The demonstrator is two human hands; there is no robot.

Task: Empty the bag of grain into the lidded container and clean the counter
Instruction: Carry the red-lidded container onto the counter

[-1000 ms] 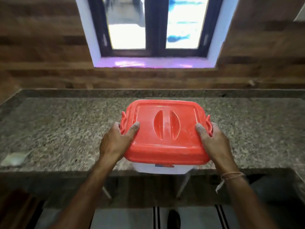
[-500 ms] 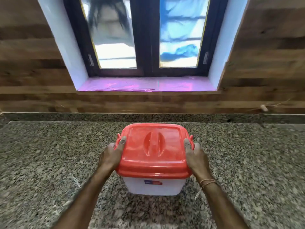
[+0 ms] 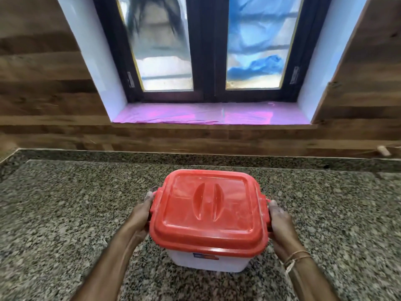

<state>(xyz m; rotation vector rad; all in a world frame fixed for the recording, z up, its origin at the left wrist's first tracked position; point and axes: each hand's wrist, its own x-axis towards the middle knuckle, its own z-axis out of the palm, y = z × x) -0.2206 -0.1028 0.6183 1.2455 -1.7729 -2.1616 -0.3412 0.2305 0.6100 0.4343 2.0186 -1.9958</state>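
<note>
A white plastic container (image 3: 208,261) with a red lid (image 3: 208,211) stands on the speckled granite counter (image 3: 65,213), near the middle. The lid is shut and has a moulded handle in its centre. My left hand (image 3: 140,216) grips the container's left side by the red clasp. My right hand (image 3: 280,224) grips the right side the same way, a thread band on its wrist. Pale dust marks the fingers. No bag of grain is in view.
A wood-panelled wall rises behind the counter, with a dark-framed window (image 3: 208,51) and a pink-covered sill (image 3: 212,115) above it. A small pale peg (image 3: 383,150) sticks out of the wall at the far right.
The container has moved from the counter's front edge to further in on the counter, with both hands holding its sides. My thumbs have come off the lid top down to the side clasps.
</note>
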